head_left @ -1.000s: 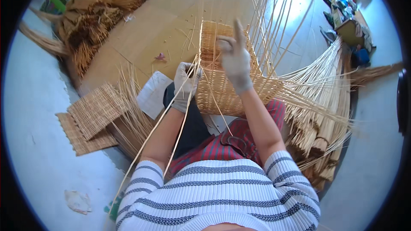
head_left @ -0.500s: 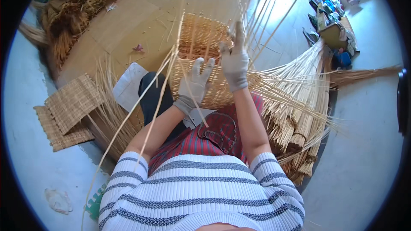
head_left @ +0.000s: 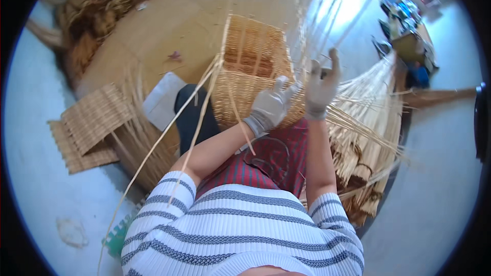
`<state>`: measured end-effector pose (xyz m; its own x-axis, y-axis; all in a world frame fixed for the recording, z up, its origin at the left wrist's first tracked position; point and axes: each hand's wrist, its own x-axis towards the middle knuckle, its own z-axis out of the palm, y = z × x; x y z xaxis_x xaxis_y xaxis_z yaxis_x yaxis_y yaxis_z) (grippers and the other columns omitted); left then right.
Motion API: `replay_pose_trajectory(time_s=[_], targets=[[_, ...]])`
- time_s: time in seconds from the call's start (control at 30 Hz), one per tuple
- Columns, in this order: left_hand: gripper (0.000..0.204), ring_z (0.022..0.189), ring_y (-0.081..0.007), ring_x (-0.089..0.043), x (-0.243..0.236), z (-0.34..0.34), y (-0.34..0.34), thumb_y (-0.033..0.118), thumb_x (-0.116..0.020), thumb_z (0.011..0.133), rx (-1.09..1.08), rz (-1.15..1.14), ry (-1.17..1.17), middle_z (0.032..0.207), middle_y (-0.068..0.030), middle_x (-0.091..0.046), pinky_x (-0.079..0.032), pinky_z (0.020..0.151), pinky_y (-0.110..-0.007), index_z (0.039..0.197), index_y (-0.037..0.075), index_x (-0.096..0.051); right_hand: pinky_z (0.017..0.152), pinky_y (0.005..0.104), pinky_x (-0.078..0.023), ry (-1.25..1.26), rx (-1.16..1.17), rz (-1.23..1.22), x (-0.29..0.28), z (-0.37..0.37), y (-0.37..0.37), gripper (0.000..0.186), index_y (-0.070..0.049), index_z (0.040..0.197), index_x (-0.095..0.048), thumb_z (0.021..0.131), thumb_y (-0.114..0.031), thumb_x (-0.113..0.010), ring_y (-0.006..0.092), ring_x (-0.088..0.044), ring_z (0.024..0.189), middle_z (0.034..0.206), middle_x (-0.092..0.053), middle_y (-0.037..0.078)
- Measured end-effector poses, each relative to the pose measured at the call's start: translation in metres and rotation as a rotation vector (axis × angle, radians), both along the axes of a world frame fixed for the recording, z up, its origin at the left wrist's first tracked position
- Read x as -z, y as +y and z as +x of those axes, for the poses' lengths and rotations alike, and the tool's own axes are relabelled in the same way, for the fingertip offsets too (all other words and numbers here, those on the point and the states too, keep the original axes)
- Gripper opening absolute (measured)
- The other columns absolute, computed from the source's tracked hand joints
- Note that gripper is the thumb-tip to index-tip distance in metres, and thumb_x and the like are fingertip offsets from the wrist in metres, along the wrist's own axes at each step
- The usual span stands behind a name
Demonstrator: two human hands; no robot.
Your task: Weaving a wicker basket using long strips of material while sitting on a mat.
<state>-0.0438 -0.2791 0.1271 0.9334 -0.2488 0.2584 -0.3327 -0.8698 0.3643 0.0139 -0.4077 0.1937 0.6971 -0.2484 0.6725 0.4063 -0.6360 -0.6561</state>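
Upper left of frame: heap of brown straw (head_left: pixel 97 25) on the floor. Left middle: two flat woven mats (head_left: pixel 89 125), overlapping. Beside them, a white sheet (head_left: pixel 163 99). Centre: half-woven wicker basket (head_left: pixel 253 66), resting on the person's lap, loose canes (head_left: pixel 169 128) trailing toward lower left. Left hand (head_left: pixel 268 107), grey-gloved, lies on the basket's near rim, fingers loosely curled; grip on a cane cannot be told. Right hand (head_left: pixel 322 84), gloved, raised just beside the basket's right edge, fingers spread wide, holding nothing visible. Right: bundle of pale reeds (head_left: pixel 368 122), fanned out.
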Motion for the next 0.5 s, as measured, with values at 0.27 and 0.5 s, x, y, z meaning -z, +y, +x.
replay_pose_trajectory(time_s=[0.27,0.5], targets=[[0.044,0.090,-0.0247,-0.059,0.023,-0.016,0.135,0.018,-0.080,0.086,-0.508,-0.844,-0.354,0.109,-0.0121,-0.056,-0.051,0.082,-0.036,0.121,0.003,-0.060,0.071,0.0319,-0.056,0.381,-0.471,0.022,0.033,-0.089,0.092,0.040,-0.009,0.121,-0.068,0.083,-0.003,-0.075,0.0191,-0.068,0.079,0.104,-0.071,0.010],[0.043,0.103,-0.0211,-0.055,0.004,0.044,0.198,0.012,-0.090,0.070,0.175,-0.787,0.205,0.111,-0.0046,-0.046,-0.051,0.089,-0.034,0.105,0.015,-0.067,0.074,0.0399,-0.056,0.146,-0.740,-0.366,0.025,-0.097,0.142,0.032,-0.012,0.114,-0.072,0.083,-0.016,-0.076,0.0304,-0.070,0.085,0.098,-0.072,0.010]])
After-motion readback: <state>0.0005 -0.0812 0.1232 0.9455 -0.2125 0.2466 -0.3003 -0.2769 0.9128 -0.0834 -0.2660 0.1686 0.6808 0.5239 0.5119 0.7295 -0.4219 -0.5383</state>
